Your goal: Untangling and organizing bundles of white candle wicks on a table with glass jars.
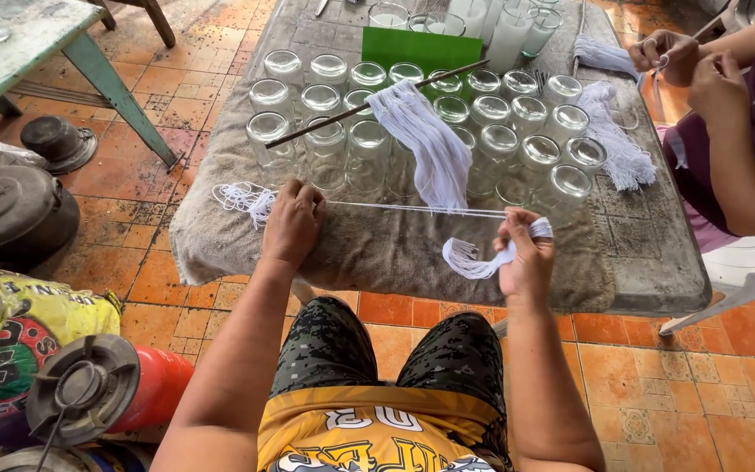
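My left hand (pixel 293 220) presses down on a taut white string (pixel 412 209) at the near part of the cloth-covered table (pixel 395 253). A tangle of loose white string (pixel 242 199) lies just left of it. My right hand (pixel 528 253) grips the other end of the string, wound into a small white bundle (pixel 474 258) that droops from my fingers. Beyond the string stand several upturned clear glass jars (pixel 369 131). A thin dark stick (pixel 377 103) lies across them with a hank of white strings (pixel 425 144) hanging from it.
Another person's hands (pixel 692 65) work white strings (pixel 618 149) at the table's right side, seated on a white plastic chair (pixel 744 271). A green card (pixel 421 48) and filled glasses (pixel 500 26) stand at the back. A red gas cylinder (pixel 115 389) and dark pots (pixel 10 210) sit left on the tiled floor.
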